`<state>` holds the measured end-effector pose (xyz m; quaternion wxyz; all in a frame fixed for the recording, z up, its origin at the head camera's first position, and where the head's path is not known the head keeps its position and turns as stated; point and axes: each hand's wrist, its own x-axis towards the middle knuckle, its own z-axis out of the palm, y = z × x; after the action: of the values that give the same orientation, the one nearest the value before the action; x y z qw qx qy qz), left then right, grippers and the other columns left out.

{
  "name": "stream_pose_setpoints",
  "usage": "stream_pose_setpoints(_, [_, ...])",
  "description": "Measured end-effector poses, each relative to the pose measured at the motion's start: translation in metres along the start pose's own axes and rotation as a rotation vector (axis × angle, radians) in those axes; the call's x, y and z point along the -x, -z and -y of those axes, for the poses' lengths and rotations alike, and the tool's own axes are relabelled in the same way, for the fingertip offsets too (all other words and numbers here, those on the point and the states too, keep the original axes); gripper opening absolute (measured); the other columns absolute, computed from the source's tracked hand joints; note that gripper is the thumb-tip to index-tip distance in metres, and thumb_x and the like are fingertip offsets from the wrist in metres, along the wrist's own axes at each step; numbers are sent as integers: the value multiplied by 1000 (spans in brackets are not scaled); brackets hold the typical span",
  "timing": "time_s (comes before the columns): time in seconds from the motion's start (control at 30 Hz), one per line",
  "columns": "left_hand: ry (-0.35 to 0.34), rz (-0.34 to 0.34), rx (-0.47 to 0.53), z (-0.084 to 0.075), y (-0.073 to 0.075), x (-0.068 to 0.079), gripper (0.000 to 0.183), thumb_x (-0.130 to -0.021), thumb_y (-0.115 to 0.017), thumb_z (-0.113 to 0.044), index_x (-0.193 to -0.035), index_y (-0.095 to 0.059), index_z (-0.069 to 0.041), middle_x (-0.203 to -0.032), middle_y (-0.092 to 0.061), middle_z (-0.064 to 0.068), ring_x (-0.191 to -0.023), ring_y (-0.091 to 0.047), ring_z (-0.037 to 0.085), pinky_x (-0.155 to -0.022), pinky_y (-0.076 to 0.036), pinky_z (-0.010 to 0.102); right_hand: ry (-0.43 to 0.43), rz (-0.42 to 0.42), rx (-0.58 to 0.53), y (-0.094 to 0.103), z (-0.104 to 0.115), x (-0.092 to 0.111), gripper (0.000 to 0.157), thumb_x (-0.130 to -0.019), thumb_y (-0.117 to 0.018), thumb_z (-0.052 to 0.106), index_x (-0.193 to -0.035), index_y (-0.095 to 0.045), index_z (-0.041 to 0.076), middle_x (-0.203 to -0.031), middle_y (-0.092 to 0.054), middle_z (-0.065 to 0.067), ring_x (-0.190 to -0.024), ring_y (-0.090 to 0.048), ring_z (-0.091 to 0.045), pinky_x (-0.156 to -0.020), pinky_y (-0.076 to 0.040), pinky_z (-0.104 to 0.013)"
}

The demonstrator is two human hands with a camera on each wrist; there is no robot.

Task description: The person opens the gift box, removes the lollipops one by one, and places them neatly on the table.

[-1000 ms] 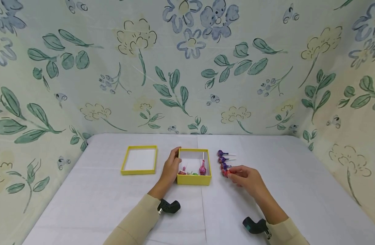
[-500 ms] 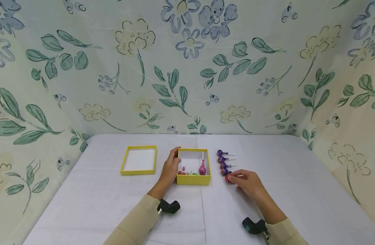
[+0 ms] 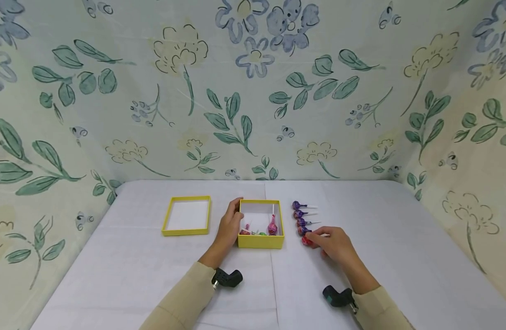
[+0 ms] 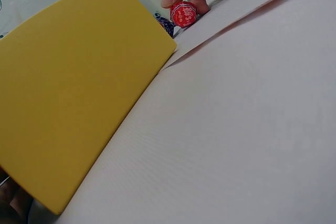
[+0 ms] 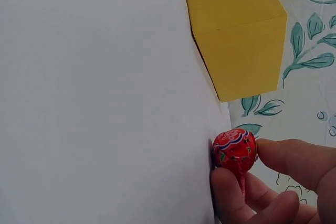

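Note:
My right hand [image 3: 333, 245] pinches a red-wrapped lollipop [image 5: 234, 150] between thumb and fingers, low at the table, at the near end of a column of purple-wrapped lollipops [image 3: 301, 214]. Their sticks point right. My left hand [image 3: 229, 227] grips the left side of a yellow box [image 3: 261, 242], its thumb over the rim. Inside the box a pink lollipop [image 3: 272, 228] leans stick-up at the right, and several red, pink and green wrapped sweets lie along the near wall, partly hidden by it. In the left wrist view the red lollipop shows beyond the box's corner.
A yellow-rimmed box lid [image 3: 186, 215] lies with its white inside up, left of the box. A white cloth [image 3: 153, 279] with a crease covers the table. Flower-patterned fabric [image 3: 253, 91] stands behind and at both sides.
My right hand has brought the red lollipop slightly nearer to the front, below the purple ones, whose nearest heads now show more. My left hand and the box stay in place.

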<state>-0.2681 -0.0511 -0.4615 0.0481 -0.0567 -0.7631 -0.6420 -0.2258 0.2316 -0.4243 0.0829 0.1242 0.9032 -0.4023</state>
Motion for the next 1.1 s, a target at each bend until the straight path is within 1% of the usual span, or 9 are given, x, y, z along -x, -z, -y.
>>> stream_pose_setpoints(0.03, [-2, -7, 1, 6, -1, -2, 50, -96, -36, -11, -145, -37, -12, -147, -43, 7, -133, -40, 25, -113, -28, 45, -2, 1, 0, 0, 0, 0, 37, -84, -69, 41, -100, -70, 7, -69, -66, 0, -51, -47, -17, -53, -35, -29])
stream_pose_setpoints(0.13, [-3, -9, 0, 5, -1, -2, 50, -95, -36, -11, -145, -38, -12, -146, -44, 6, -133, -41, 25, -113, -28, 45, -11, 8, -7, 1, 0, -1, 37, -85, -69, 41, -100, -70, 7, -68, -66, 1, -50, -47, -16, -53, -35, -29])
stream_pose_setpoints(0.37, [-12, -4, 7, 2, -2, -1, 49, -96, -36, -9, -146, -36, -10, -147, -43, 6, -135, -39, 23, -113, -28, 44, -43, 65, -95, 3, 0, 2, 38, -88, -66, 39, -104, -66, 4, -74, -72, -2, -49, -45, -13, -52, -34, -27])
stream_pose_setpoints(0.5, [-4, -9, 11, 3, -1, -1, 50, -96, -36, -10, -145, -37, -11, -146, -44, 6, -132, -41, 24, -112, -29, 45, -58, 72, -99, 4, -1, 2, 40, -89, -65, 40, -108, -65, 5, -75, -72, -2, -50, -45, -14, -52, -34, -27])
stream_pose_setpoints(0.7, [0, -8, 11, 4, 0, -2, 49, -96, -36, -9, -145, -38, -12, -147, -43, 8, -133, -41, 26, -113, -28, 46, -45, 66, -99, 10, -2, 3, 42, -90, -62, 38, -117, -62, 5, -78, -72, -2, -50, -46, -16, -53, -35, -28])
stream_pose_setpoints(0.93, [5, -9, 13, 3, 0, -2, 49, -96, -35, -10, -145, -37, -12, -148, -42, 7, -134, -40, 25, -113, -28, 46, -14, 61, -152, 17, -1, 5, 40, -91, -62, 36, -115, -63, 4, -81, -73, -6, -48, -44, -12, -45, -32, -25])
stream_pose_setpoints(1.1, [22, -11, 8, 2, -1, -2, 50, -96, -36, -12, -146, -37, -13, -149, -40, 6, -135, -39, 23, -113, -28, 44, 16, 49, -155, 22, 5, 9, 42, -91, -62, 39, -117, -62, 6, -81, -73, -5, -47, -42, -13, -44, -31, -24])
